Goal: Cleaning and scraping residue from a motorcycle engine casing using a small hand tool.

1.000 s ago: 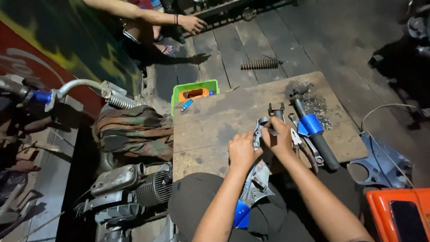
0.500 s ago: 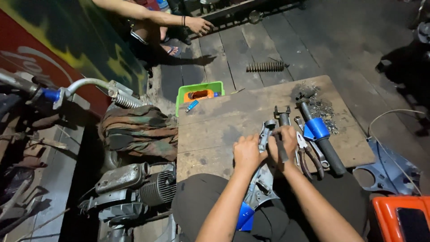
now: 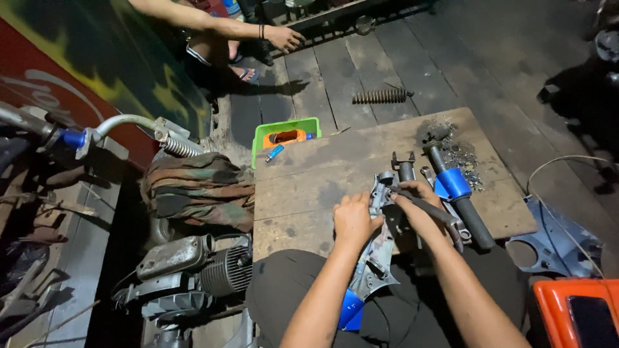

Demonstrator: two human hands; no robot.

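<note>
My left hand (image 3: 353, 220) grips a grey metal machine part (image 3: 376, 243) with a blue end that runs from the wooden board (image 3: 303, 187) down onto my lap. On the upper end of the same part, my right hand (image 3: 416, 205) holds a dark tool handle (image 3: 431, 211) pressed against it. Just right of my hands lie a blue-and-black cylindrical part (image 3: 459, 195) and pliers-like tools (image 3: 403, 165).
A green tray (image 3: 285, 132) with small items sits at the board's far left corner. Metal shavings (image 3: 459, 151) lie at its far right. A coil spring (image 3: 380, 96) rests on the plank floor. Another person's arm (image 3: 219, 26) reaches in at top. An engine (image 3: 193, 267) stands left, an orange case (image 3: 577, 312) right.
The view has shifted slightly. My hands have stayed on the metal part, and my right hand has moved the tool handle a little against its upper end.
</note>
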